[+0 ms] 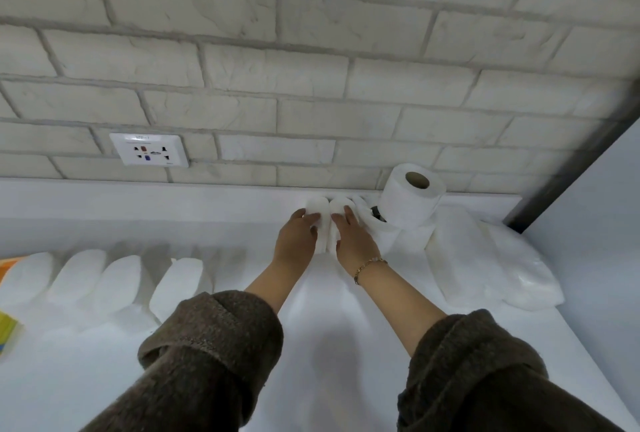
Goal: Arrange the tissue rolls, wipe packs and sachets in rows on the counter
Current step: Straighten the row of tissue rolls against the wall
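Observation:
Two white wipe packs stand side by side near the back of the white counter [242, 345]. My left hand [296, 237] grips the left pack [320, 213]. My right hand [351, 239] grips the right pack [337, 208]. A tissue roll [410, 194] sits just right of them, raised on other white rolls [381, 224]. Several white packs stand in a row at the left, among them one at the row's right end [178, 284].
A pile of white plastic-wrapped packs [485, 258] fills the back right corner beside a grey wall panel [588, 224]. A wall socket [149, 150] sits in the brick wall. Orange and yellow items [7, 327] show at the far left edge.

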